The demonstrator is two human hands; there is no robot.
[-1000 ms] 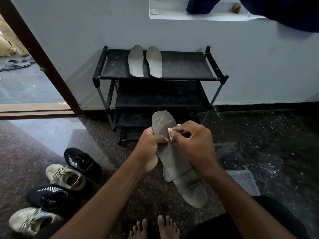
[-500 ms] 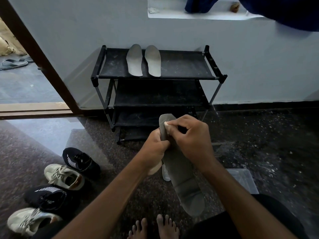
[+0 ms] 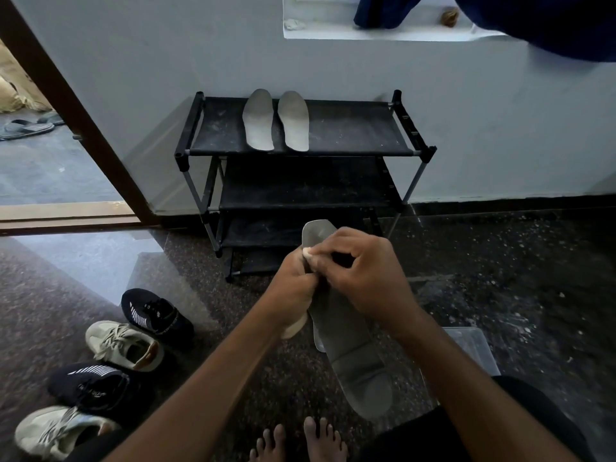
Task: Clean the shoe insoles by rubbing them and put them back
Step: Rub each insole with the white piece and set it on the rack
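I hold a long grey insole upright over the floor, toe end up, heel end down near my feet. My left hand grips its left edge around the middle. My right hand is closed over the upper part, pinching a small pale scrap against it at the fingertips. A second, lighter insole edge peeks out behind the held one. Two more grey insoles lie side by side on the top shelf of the black shoe rack.
Two black sneakers and two beige sneakers sit on the floor at lower left. A clear plastic box lies by my right forearm. An open doorway is at the left; my bare feet are below.
My right hand slid up the insole toward the toe end, covering more of it. The insole tilted slightly and the marked toe face turned out of sight.
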